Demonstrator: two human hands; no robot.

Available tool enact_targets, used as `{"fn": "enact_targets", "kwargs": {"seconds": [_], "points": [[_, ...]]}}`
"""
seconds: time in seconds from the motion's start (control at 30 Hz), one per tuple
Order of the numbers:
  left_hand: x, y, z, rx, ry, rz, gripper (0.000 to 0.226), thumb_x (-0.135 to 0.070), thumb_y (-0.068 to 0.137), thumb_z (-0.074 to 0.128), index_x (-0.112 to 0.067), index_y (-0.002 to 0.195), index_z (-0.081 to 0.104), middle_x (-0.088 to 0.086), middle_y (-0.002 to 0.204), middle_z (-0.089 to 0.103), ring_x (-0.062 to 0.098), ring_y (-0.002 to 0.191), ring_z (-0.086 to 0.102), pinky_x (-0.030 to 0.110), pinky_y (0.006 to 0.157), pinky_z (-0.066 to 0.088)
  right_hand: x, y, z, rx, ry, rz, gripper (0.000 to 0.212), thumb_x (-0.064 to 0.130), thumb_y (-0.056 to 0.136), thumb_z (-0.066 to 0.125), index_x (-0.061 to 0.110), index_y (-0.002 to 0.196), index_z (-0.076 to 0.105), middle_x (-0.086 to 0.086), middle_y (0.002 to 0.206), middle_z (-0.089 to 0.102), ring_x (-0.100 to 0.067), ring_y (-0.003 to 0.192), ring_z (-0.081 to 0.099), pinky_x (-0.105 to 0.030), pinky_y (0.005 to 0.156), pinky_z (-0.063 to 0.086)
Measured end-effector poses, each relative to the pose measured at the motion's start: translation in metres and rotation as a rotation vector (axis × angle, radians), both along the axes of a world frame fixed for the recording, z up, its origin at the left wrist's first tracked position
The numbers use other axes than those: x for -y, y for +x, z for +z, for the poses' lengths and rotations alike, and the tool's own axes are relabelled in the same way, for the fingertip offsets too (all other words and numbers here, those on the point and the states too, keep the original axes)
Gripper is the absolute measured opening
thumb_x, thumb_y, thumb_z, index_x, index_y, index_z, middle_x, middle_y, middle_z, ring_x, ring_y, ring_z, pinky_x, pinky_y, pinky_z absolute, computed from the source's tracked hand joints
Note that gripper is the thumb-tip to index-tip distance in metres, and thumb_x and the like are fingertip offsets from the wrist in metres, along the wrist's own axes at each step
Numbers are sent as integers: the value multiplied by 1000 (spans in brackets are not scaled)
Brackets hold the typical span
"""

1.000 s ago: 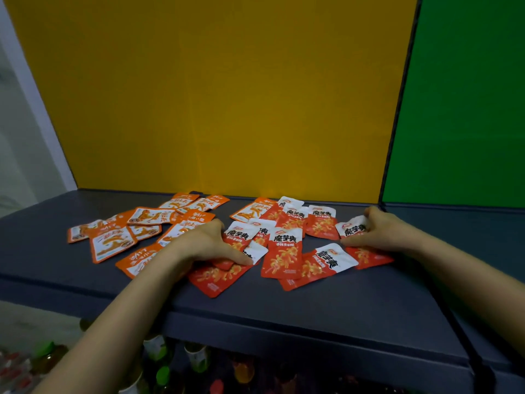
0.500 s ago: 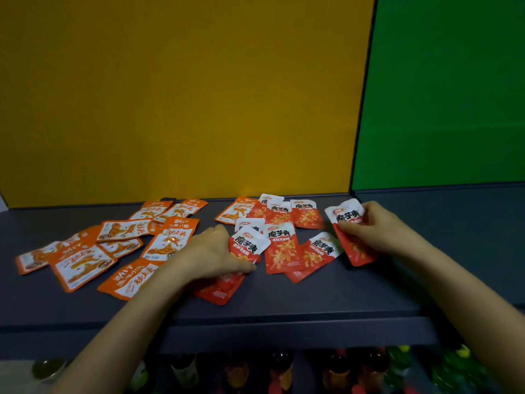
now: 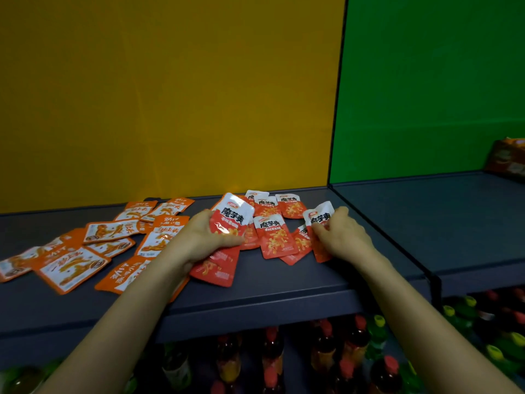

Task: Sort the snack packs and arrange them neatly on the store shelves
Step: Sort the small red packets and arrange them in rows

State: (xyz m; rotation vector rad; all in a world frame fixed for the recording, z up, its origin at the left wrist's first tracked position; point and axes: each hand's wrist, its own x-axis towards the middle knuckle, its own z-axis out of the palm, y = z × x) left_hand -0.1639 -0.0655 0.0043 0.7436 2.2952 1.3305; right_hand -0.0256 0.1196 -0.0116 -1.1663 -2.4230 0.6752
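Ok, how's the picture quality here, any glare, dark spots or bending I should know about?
Head view: glare on the red snack pack in the left hand; a warm light patch on the yellow back panel; the bottles under the shelf are dim and soft; wide-angle bending bows the shelf edges; the orange box at far right is blurred.

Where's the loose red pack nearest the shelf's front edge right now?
Head view, centre: red pack lies flat just under the left hand, right of the orange packs.

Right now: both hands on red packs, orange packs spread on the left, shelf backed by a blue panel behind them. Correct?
Not quite: the panel behind the packs is yellow, not blue, per the head view. Rest holds: left hand and right hand each grip a red pack, orange packs lie left.
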Motion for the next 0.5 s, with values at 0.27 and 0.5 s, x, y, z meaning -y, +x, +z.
{"fn": "enact_targets", "kwargs": {"seconds": [0.27,0.5], "points": [[-22,-19,-8,117,167,172,45,-17,80,71,-6,116,48,12,109,66,26,89,66,41,79,55,16,-7,-6,-59,-23,-41,48,38,95,46,1,124,37,-19,129,54,-37,119,51,-41,94,39],[-36,-17,-5,-229,-243,186,78,-36,79,71,1,134,31,19,138,44,34,125,45,43,101,42,20,-11,-8,39,131,-55,74,54,86,52,0,133,34,-20,138,41,-35,128,39,-42,101,36]]}}
